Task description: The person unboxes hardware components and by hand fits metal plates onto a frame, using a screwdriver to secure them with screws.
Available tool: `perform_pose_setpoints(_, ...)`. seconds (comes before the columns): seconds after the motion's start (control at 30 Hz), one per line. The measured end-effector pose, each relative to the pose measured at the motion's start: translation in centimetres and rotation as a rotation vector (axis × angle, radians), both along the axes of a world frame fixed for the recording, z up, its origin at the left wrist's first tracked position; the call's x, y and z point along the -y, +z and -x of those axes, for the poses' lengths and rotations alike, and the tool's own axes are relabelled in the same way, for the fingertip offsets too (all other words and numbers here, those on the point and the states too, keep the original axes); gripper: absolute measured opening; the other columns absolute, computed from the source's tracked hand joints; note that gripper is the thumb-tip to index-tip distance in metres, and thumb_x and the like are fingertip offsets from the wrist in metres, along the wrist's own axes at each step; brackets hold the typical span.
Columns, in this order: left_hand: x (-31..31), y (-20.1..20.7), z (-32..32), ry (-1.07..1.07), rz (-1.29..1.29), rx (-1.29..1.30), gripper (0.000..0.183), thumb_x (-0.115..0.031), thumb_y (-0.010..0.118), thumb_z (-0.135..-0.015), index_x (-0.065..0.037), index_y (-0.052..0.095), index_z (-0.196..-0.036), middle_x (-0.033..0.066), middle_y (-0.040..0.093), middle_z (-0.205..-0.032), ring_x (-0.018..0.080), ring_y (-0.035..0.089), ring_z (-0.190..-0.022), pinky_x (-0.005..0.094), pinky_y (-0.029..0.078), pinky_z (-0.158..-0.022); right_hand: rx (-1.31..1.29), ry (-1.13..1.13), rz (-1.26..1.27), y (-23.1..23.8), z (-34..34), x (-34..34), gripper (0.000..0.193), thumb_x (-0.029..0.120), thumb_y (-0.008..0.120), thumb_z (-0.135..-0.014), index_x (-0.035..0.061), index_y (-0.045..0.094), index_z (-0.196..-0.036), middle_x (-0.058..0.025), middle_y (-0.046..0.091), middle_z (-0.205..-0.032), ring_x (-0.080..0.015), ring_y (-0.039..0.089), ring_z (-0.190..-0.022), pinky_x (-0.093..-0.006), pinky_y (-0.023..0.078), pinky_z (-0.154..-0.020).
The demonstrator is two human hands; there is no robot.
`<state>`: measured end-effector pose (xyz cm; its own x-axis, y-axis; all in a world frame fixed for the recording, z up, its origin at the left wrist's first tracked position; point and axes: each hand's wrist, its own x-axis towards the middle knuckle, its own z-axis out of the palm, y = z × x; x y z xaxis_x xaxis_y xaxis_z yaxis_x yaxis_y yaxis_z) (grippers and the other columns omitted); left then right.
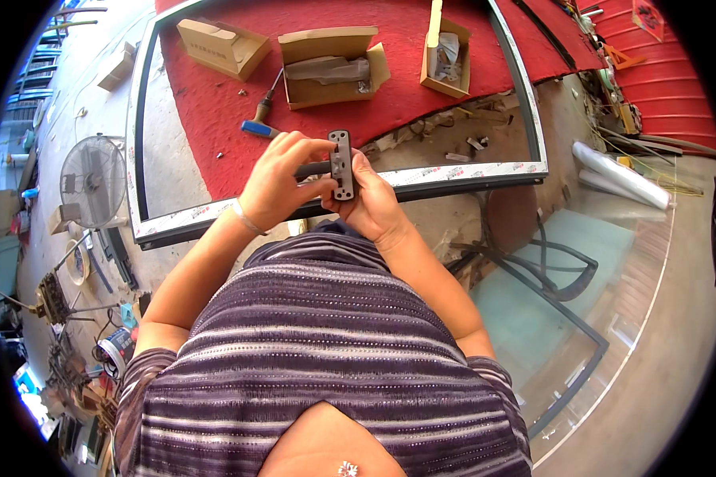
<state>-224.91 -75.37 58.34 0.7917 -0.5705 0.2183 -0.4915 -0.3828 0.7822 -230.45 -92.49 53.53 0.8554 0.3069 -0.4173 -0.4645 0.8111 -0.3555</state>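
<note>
A dark grey metal fitting, likely a door or window handle (341,164), is held above the near edge of the frame. It has a long rounded plate with holes, and a dark bar juts from it to the left. My right hand (374,205) grips the plate from its right side. On the other side, my left hand (274,179) curls its thumb and fingers around the bar, fingertips at the plate's edge. The large dark frame (461,173), covered with white printed film, lies just beyond my body. A screwdriver or driver tool with a blue end (258,127) rests on the red cloth (223,143).
Three cardboard boxes stand on the cloth: a left box (227,49), an open middle box (330,94) with a wrapped piece, and a right box (453,83) with plastic bags. A fan (93,181) stands left. Glass sheets (589,238) and a chair (565,278) are at right.
</note>
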Motion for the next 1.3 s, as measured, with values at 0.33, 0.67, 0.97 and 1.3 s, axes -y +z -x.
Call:
perform_pose_setpoints(0.33, 0.3, -1.9, 1.1, 0.044, 0.078, 0.135, 0.031, -0.003, 0.073, -0.075, -0.004, 0.066, -0.105, 0.011, 0.062, -0.099, 0.0255, 0.064, -0.084, 0.0334, 0.055, -0.073, 0.074, -0.072, 0.003, -0.8, 0.2, -1.3, 0.031, 0.035, 0.036, -0.104, 0.0143, 0.047, -0.123, -0.0044, 0.057, -0.103, -0.0145, 0.057, -0.083, -0.0321, 0.05, -0.072)
perform_pose_setpoints(0.67, 0.9, -2.2, 1.7, 0.115, 0.144, 0.086, 0.031, 0.001, 0.072, -0.076, -0.001, 0.064, -0.106, 0.0122, 0.061, -0.099, 0.0243, 0.065, -0.084, 0.0319, 0.057, -0.07, 0.041, -0.201, 0.083, 0.6, 0.1, -2.5, 0.03, 0.033, 0.036, -0.104, 0.0135, 0.047, -0.123, -0.0038, 0.058, -0.097, -0.0134, 0.056, -0.078, -0.0312, 0.05, -0.066)
perform_pose_setpoints(0.97, 1.0, -1.8, 0.9, 0.058, 0.06, 0.112, 0.03, 0.002, 0.071, -0.077, -0.001, 0.065, -0.107, 0.011, 0.059, -0.1, 0.0205, 0.066, -0.083, 0.0296, 0.059, -0.074, 0.04, -0.19, 0.101, 0.3, 0.2, -2.1, 0.034, 0.035, 0.035, -0.104, 0.0137, 0.045, -0.128, -0.0078, 0.058, -0.1, -0.0158, 0.057, -0.079, -0.0311, 0.049, -0.067)
perform_pose_setpoints(1.3, 1.5, -1.8, 1.5, 0.112, 0.093, 0.142, 0.032, 0.003, 0.072, -0.076, -0.001, 0.066, -0.106, 0.0101, 0.061, -0.097, 0.0196, 0.066, -0.08, 0.0286, 0.057, -0.071, 0.045, -0.242, 0.089, 0.0, 0.0, -2.1, 0.036, 0.039, 0.035, -0.103, 0.0121, 0.046, -0.124, -0.0098, 0.059, -0.093, -0.017, 0.055, -0.07, -0.0304, 0.048, -0.063)
